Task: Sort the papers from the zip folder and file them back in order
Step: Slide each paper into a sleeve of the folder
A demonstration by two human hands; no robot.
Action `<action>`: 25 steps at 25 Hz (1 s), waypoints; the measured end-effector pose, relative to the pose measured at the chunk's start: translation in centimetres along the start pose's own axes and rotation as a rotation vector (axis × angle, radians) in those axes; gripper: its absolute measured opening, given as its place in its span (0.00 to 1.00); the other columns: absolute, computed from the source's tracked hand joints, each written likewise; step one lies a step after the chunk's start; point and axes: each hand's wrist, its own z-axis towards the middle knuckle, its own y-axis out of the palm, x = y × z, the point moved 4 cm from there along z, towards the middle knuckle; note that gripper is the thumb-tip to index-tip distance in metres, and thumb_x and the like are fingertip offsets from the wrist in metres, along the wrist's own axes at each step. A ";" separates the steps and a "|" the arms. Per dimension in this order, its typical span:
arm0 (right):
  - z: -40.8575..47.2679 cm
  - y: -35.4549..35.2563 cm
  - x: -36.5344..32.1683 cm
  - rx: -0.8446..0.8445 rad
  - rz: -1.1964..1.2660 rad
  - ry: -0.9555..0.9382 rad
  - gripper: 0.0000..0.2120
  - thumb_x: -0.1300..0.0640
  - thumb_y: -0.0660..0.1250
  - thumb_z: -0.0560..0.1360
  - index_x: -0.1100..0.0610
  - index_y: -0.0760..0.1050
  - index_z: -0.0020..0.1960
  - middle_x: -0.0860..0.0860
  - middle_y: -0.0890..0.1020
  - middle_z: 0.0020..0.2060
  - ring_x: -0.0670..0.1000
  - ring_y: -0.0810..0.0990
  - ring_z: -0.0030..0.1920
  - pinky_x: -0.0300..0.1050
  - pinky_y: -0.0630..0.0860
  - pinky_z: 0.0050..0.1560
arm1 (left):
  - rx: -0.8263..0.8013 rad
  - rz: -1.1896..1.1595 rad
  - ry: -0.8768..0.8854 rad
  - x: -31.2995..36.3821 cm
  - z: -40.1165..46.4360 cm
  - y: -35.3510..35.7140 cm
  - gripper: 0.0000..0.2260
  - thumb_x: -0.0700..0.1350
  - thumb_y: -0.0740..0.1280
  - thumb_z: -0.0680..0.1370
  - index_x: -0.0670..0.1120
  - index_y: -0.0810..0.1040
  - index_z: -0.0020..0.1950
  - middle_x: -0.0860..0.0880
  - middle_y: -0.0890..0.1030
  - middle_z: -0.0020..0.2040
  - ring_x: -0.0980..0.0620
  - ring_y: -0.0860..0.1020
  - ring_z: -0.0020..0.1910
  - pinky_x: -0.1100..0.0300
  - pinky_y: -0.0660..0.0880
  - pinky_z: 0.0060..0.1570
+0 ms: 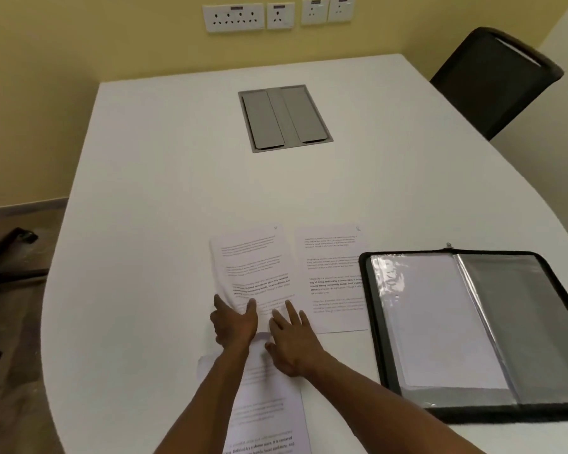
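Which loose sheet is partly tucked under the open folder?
The right-hand sheet: its right edge lies under the zip folder. The others lie clear of it.

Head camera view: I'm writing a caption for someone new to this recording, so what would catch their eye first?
Two hands, the left hand and right hand, press on printed sheets at the near middle of the white table. To their right lies the open black zip folder, its clear sleeves showing. Farther back, a grey cable hatch is set into the tabletop.
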 end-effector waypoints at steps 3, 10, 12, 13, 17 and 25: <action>0.1 -0.4 -0.2 -0.004 0.081 -0.037 0.29 0.45 0.51 0.84 0.59 0.55 0.81 0.54 0.51 0.82 0.61 0.40 0.81 0.58 0.42 0.79 | -0.001 -0.167 -0.076 0.4 0.8 -1.3 0.32 0.53 0.72 0.76 0.44 0.65 0.75 0.41 0.73 0.71 0.38 0.73 0.67 0.44 0.71 0.66; -5.9 -4.4 1.0 0.238 1.173 0.302 0.31 0.39 0.64 0.80 0.51 0.65 0.78 0.50 0.66 0.77 0.48 0.64 0.76 0.44 0.59 0.77 | -0.196 -0.536 0.165 4.7 -3.2 -4.6 0.10 0.41 0.69 0.79 0.46 0.80 0.61 0.46 0.83 0.57 0.45 0.81 0.55 0.53 0.76 0.56; -8.6 -4.1 1.9 0.245 1.457 0.423 0.37 0.32 0.67 0.74 0.49 0.67 0.77 0.47 0.70 0.74 0.47 0.69 0.72 0.43 0.65 0.73 | -0.304 -0.612 0.173 5.9 -6.2 -5.0 0.12 0.40 0.68 0.79 0.45 0.80 0.63 0.44 0.83 0.59 0.47 0.82 0.55 0.51 0.78 0.58; -10.1 -3.6 2.3 0.211 1.577 0.487 0.40 0.30 0.68 0.71 0.49 0.67 0.76 0.48 0.71 0.73 0.48 0.71 0.71 0.45 0.67 0.72 | -0.365 -0.610 0.194 6.4 -8.3 -5.1 0.12 0.41 0.67 0.80 0.45 0.80 0.63 0.45 0.83 0.58 0.50 0.83 0.53 0.53 0.80 0.55; -17.5 -0.7 4.3 -0.099 2.045 0.598 0.41 0.30 0.73 0.67 0.56 0.72 0.70 0.57 0.79 0.62 0.61 0.79 0.64 0.55 0.77 0.65 | -0.601 -0.606 0.263 7.4 -17.2 -3.7 0.11 0.39 0.62 0.81 0.42 0.78 0.62 0.49 0.83 0.52 0.59 0.83 0.43 0.66 0.81 0.42; -33.1 3.3 15.7 0.524 2.327 0.637 0.22 0.61 0.75 0.73 0.60 0.77 0.66 0.61 0.83 0.60 0.58 0.83 0.55 0.50 0.81 0.54 | -0.940 -0.491 0.274 5.1 -30.5 6.0 0.19 0.37 0.64 0.75 0.45 0.76 0.67 0.43 0.82 0.60 0.45 0.82 0.57 0.51 0.81 0.53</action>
